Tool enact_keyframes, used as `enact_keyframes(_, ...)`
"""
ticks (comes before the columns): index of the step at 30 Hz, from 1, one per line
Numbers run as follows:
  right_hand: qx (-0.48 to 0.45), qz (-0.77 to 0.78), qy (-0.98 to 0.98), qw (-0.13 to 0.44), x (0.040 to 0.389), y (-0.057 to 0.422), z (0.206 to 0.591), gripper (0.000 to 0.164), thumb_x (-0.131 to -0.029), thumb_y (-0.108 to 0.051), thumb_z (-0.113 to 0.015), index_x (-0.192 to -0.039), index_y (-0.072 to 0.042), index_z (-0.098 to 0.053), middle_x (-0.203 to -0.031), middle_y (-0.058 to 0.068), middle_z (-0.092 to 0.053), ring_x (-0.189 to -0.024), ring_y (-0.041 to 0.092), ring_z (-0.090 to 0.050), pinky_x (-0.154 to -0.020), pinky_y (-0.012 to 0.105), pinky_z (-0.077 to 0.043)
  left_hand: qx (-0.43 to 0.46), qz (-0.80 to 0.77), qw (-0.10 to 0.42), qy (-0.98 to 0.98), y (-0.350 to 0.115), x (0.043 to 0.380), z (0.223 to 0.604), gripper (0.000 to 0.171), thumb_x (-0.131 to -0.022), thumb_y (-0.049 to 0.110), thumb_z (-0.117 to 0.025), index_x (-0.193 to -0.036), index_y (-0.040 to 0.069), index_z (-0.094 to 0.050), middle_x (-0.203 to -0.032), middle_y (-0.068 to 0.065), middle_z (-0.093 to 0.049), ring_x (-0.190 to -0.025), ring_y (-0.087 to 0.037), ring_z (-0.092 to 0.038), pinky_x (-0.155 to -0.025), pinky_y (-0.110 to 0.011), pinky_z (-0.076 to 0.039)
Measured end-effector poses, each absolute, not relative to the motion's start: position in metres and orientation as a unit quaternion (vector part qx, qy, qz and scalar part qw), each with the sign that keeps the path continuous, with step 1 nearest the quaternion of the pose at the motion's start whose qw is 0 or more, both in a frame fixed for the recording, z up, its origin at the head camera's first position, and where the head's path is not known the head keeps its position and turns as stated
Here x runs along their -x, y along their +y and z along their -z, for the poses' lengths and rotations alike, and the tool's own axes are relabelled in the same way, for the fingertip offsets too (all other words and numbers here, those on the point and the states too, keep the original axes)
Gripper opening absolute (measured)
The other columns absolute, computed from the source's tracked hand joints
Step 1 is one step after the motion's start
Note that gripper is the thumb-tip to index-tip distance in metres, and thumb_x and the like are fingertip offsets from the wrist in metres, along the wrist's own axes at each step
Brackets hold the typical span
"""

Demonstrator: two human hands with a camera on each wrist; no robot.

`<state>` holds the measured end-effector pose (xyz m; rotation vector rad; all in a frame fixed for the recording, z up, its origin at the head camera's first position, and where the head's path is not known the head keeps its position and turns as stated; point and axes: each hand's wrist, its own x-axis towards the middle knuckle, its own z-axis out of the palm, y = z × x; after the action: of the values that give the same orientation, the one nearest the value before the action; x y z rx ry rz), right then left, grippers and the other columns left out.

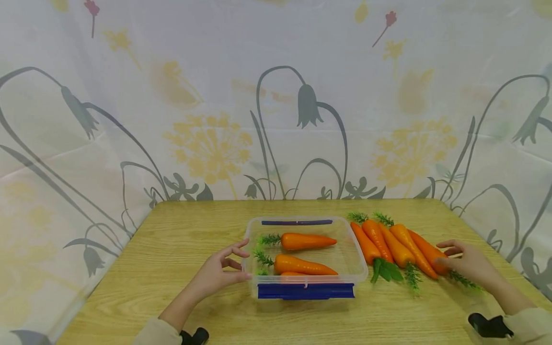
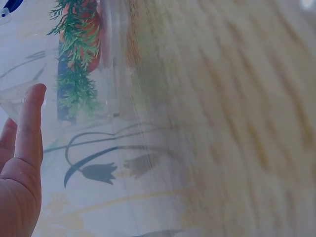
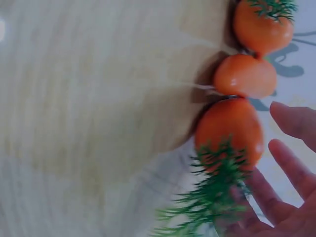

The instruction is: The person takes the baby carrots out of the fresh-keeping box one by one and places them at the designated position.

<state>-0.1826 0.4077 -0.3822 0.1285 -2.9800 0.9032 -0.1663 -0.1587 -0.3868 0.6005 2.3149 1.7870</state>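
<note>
A clear plastic box (image 1: 364, 268) with blue clips stands without a lid on the table. Inside lie carrots with green tops, one at the back (image 1: 306, 241), one in front of it (image 1: 302, 264), and a third partly hidden by the front wall. My left hand (image 1: 215, 274) rests its fingertips against the box's left side, fingers fairly straight. To the right, my right hand (image 1: 472, 266) is at the outermost carrot (image 1: 431, 253) of a row, thumb and fingers spread around its leafy end. In the right wrist view, the fingers lie beside that carrot (image 3: 229, 128), not closed round it.
Several loose carrots (image 1: 373, 235) lie side by side close to the box's right wall, some with tops toward me. The wooden table (image 1: 194, 225) ends at a flower-patterned cloth (image 1: 284, 158) behind and at the sides. Black straps (image 1: 491, 326) sit at both wrists.
</note>
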Motion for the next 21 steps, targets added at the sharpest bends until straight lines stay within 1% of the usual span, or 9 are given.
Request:
enact_keyframes(2, -0.048, -0.297, -0.953, 0.025, 0.183, 0.406, 0.378, 0.05, -0.087, -0.021, -0.066, -0.118, 0.014, -0.049, -0.102, 0.031, -0.056, -0.087, 0.039, -0.056, -0.061, 0.036, -0.049, -0.201, -0.598, 0.077, 0.772, -0.159, 0.166, 0.387, 0.036, -0.082, 0.009, -0.072, -0.109, -0.006, -0.055, -0.149, -0.009, -0.03, -0.092, -0.028, -0.056, -0.075, -0.029, -0.053)
enact_keyframes(4, -0.049, -0.3, -0.952, 0.031, 0.183, 0.403, 0.372, 0.049, -0.088, -0.02, -0.066, -0.119, 0.014, -0.048, -0.101, 0.029, -0.056, -0.085, 0.035, -0.057, -0.06, 0.033, -0.048, -0.202, -0.599, 0.077, 0.771, -0.159, 0.166, 0.387, 0.036, -0.082, 0.009, -0.072, -0.109, -0.006, -0.054, -0.149, -0.01, -0.03, -0.092, -0.028, -0.056, -0.075, -0.029, -0.053)
enact_keyframes(7, -0.053, -0.305, -0.95, 0.035, 0.183, 0.398, 0.363, 0.049, -0.089, -0.021, -0.065, -0.12, 0.012, -0.048, -0.101, 0.026, -0.058, -0.083, 0.029, -0.058, -0.06, 0.033, -0.048, -0.203, -0.599, 0.076, 0.77, -0.159, 0.166, 0.387, 0.036, -0.081, 0.009, -0.073, -0.109, -0.006, -0.054, -0.148, -0.011, -0.03, -0.092, -0.028, -0.056, -0.075, -0.029, -0.053)
enact_keyframes(11, -0.061, -0.304, -0.95, 0.041, 0.182, 0.387, 0.351, 0.048, -0.089, -0.021, -0.065, -0.121, 0.01, -0.049, -0.101, 0.022, -0.06, -0.081, 0.023, -0.06, -0.061, 0.032, -0.049, -0.205, -0.601, 0.076, 0.769, -0.159, 0.167, 0.386, 0.038, -0.081, 0.01, -0.073, -0.109, -0.006, -0.054, -0.148, -0.012, -0.03, -0.091, -0.028, -0.056, -0.075, -0.029, -0.053)
enact_keyframes(14, -0.074, -0.299, -0.95, 0.048, 0.182, 0.378, 0.343, 0.047, -0.088, -0.021, -0.066, -0.121, 0.008, -0.05, -0.101, 0.021, -0.061, -0.082, 0.025, -0.061, -0.063, 0.031, -0.049, -0.205, -0.601, 0.076, 0.769, -0.159, 0.166, 0.386, 0.038, -0.081, 0.011, -0.074, -0.109, -0.006, -0.054, -0.148, -0.013, -0.029, -0.091, -0.028, -0.056, -0.075, -0.029, -0.053)
enact_keyframes(21, -0.107, -0.298, -0.947, 0.051, 0.186, 0.355, 0.323, 0.046, -0.089, -0.023, -0.065, -0.123, 0.006, -0.051, -0.105, 0.023, -0.059, -0.09, 0.035, -0.059, -0.067, 0.037, -0.049, -0.199, -0.601, 0.077, 0.77, -0.159, 0.166, 0.387, 0.04, -0.08, 0.011, -0.074, -0.11, -0.006, -0.055, -0.148, -0.011, -0.03, -0.091, -0.028, -0.056, -0.075, -0.029, -0.053)
